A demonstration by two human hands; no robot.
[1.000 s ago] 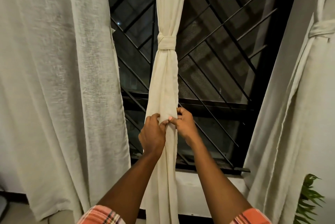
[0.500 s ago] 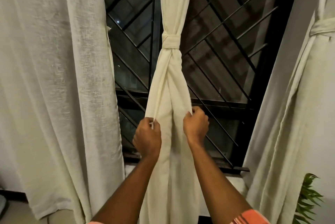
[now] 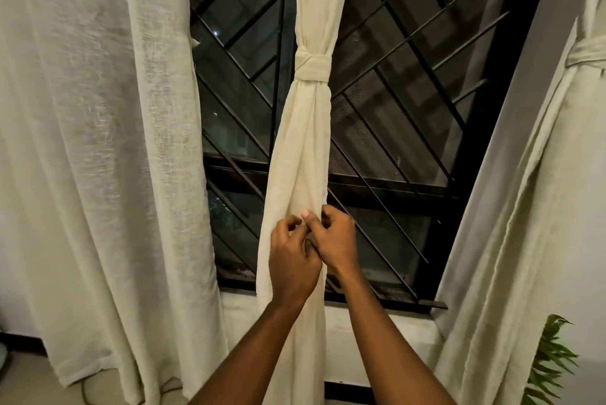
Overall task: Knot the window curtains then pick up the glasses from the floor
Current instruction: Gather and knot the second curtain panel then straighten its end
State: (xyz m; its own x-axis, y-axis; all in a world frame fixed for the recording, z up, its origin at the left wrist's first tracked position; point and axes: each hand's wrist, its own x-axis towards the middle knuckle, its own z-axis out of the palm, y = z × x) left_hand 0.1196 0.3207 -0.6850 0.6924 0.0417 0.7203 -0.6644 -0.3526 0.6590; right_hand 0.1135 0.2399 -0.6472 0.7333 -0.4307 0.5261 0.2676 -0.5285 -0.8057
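Observation:
A cream middle curtain hangs in front of the barred window, tied into a knot high up. Below the knot, my left hand and my right hand meet on the curtain's loose lower part, fingers pinching the fabric together at its right edge. The left curtain hangs loose and unknotted. The right curtain has a tie or knot at the frame's edge. No glasses are in view.
Black diagonal window bars stand behind the middle curtain. A white sill and wall run below. A green plant sits at the lower right. A strip of floor shows at the lower left.
My hands had pulled the curtain's lower part apart sideways; now they have come back together at its right edge, and the fabric hangs narrow again.

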